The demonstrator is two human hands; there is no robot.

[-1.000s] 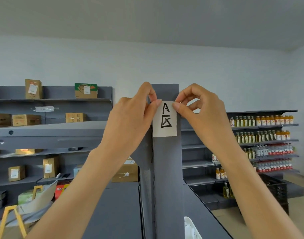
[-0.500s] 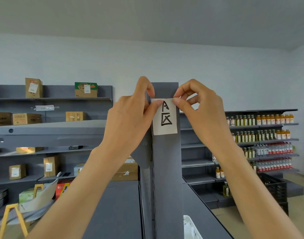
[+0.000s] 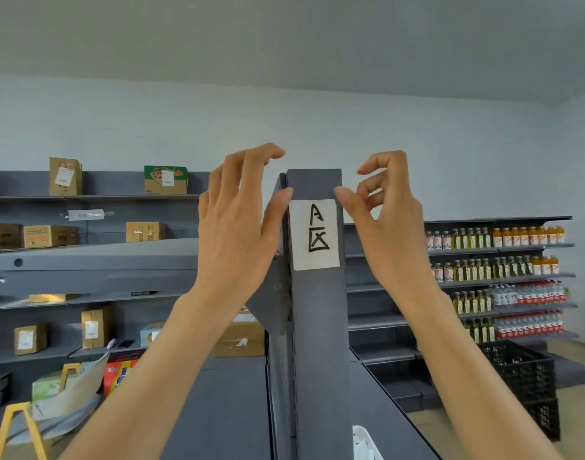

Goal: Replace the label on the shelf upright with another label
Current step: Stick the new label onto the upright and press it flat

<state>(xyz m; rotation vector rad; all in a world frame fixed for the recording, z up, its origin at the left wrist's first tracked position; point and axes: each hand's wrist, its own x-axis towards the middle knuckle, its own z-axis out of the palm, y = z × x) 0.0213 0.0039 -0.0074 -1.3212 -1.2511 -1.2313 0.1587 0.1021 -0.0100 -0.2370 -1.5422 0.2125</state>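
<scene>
A white paper label (image 3: 315, 234) with a black hand-drawn "A" and a boxed mark lies flat on the front of the dark grey shelf upright (image 3: 317, 343), near its top. My left hand (image 3: 238, 224) is just left of the upright, fingers spread, thumb tip touching the label's upper left corner. My right hand (image 3: 384, 220) is just to the right, fingers loosely curled, thumb tip at the upper right corner. Neither hand holds anything.
Grey shelves with cardboard boxes (image 3: 65, 175) run along the left wall. Shelves of bottles (image 3: 493, 240) stand at the right, with a black crate (image 3: 520, 373) on the floor below. A yellow stepladder (image 3: 18, 426) is at the lower left.
Both hands pinched the label's top corners before. Now the fingers have opened and lifted off, only the thumbs staying at the corners; the label sits flat on the upright.
</scene>
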